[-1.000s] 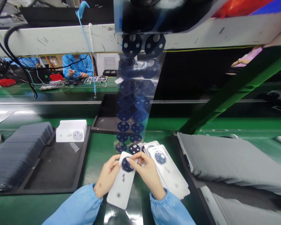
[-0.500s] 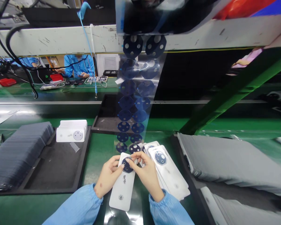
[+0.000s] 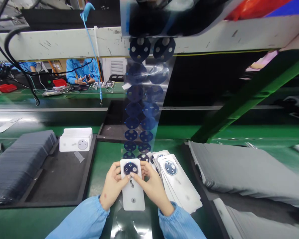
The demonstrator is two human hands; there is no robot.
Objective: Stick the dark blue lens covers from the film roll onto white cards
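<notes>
A white phone back cover [image 3: 134,199] stands between my hands, tilted up toward me. A dark octagonal camera sticker [image 3: 130,168] with round holes lies on its upper part, above dark lettering and a small round mark. My left hand [image 3: 114,184] grips the cover's left edge, thumb on the front just under the sticker. On the other edge my right hand [image 3: 152,187] holds on the same way, its thumb meeting the left one. Behind the cover hangs a clear strip of dark stickers [image 3: 146,136]. Beside my right hand lies a fanned pile of white covers [image 3: 183,184] bearing such stickers.
At left a black tray [image 3: 57,186] holds a row of dark sheets [image 3: 22,162] and a stack of white covers [image 3: 74,142]. Grey sheets [image 3: 239,172] fill a tray at right. A green slanted post [image 3: 239,103] and a blue coiled cable [image 3: 87,11] hang nearby. A co-worker [image 3: 82,71] sits across.
The cover has turned more upright and square to me. My right fingers have moved from the sticker's edge to the cover's right side, and both thumbs now meet below the sticker.
</notes>
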